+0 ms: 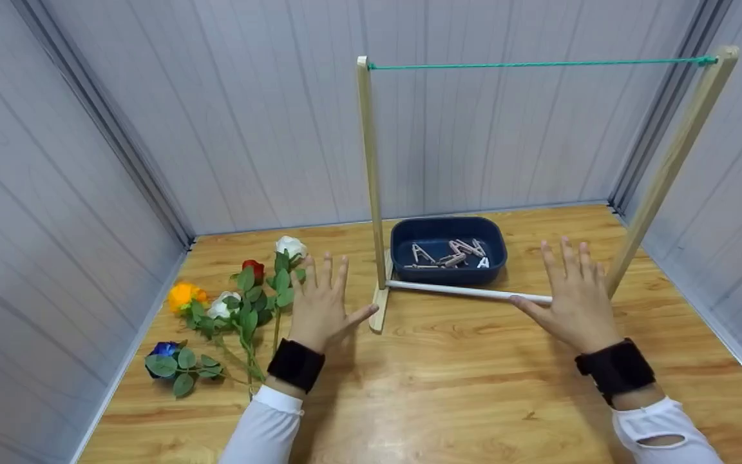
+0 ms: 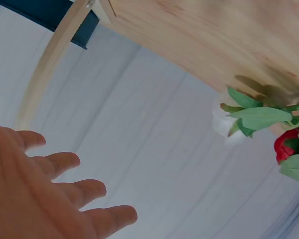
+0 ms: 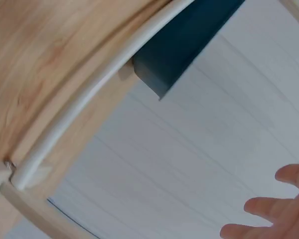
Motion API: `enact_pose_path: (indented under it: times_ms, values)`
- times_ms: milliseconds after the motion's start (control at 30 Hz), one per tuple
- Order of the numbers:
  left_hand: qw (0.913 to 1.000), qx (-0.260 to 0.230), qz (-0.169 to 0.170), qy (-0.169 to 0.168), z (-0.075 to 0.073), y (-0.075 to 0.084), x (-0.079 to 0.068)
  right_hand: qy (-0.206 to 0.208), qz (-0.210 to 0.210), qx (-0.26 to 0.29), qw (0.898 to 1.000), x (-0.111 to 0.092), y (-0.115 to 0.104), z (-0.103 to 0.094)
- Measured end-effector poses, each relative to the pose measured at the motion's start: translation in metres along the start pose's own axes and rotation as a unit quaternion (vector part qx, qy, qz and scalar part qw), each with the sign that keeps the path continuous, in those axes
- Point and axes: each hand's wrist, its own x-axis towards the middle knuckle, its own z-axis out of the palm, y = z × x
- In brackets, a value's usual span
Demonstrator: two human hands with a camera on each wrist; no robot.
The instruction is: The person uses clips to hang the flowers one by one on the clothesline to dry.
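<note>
My left hand (image 1: 321, 309) hovers with spread, straight fingers just right of the artificial roses and holds nothing. The roses lie on the table at the left: white (image 1: 290, 247), red (image 1: 254, 270), orange (image 1: 187, 296), a second white (image 1: 223, 305) and blue (image 1: 163, 352). My right hand (image 1: 578, 303), fingers also spread, is held up near the right post of a wooden frame (image 1: 374, 174), with nothing in its grasp. In the head view, it covers the right end of the frame's white bar (image 1: 455, 290). Behind that bar, a dark blue basin (image 1: 448, 277) holds several clothespins (image 1: 453, 259).
A green string (image 1: 538, 64) runs between the tops of the frame's two posts. Pale panel walls (image 1: 281, 129) enclose the wooden table (image 1: 448, 393) at the back and both sides. The frame's left foot (image 1: 379, 312) sticks out toward me.
</note>
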Motion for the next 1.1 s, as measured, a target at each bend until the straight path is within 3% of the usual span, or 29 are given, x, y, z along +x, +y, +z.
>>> enact_pose_path:
  times_ms: [133, 300, 433, 533, 700, 867, 967, 1100]
  values:
    - [0.9999, -0.013, 0.003, -0.003, -0.005, 0.009, 0.012, 0.075, -0.011, 0.007, 0.997, -0.002, 0.006, -0.011]
    - [0.9981, -0.053, 0.02, 0.026, -0.009, 0.015, 0.031, 0.19, 0.006, 0.051, 0.98, -0.004, 0.013, -0.025]
    - [0.9908, -0.118, 0.029, 0.06, -0.008, 0.016, 0.045, 0.238, 0.043, 0.079, 0.967, -0.003, 0.018, -0.033]
    - [0.9827, -0.172, 0.024, 0.065, -0.007, 0.016, 0.053, 0.252, 0.088, 0.087, 0.96, -0.003, 0.024, -0.038]
    - [0.9629, -0.266, 0.013, 0.046, -0.006, 0.022, 0.063, 0.239, 0.162, 0.104, 0.952, -0.003, 0.037, -0.044]
    - [0.93, -0.366, 0.011, 0.032, -0.006, 0.028, 0.075, 0.188, 0.214, 0.155, 0.946, 0.001, 0.052, -0.046]
    - [0.9167, -0.398, 0.012, 0.029, -0.004, 0.031, 0.081, 0.142, 0.225, 0.191, 0.945, 0.004, 0.062, -0.046]
    - [0.9069, -0.419, 0.022, 0.033, 0.001, 0.033, 0.086, 0.083, 0.211, 0.223, 0.948, 0.006, 0.075, -0.045]
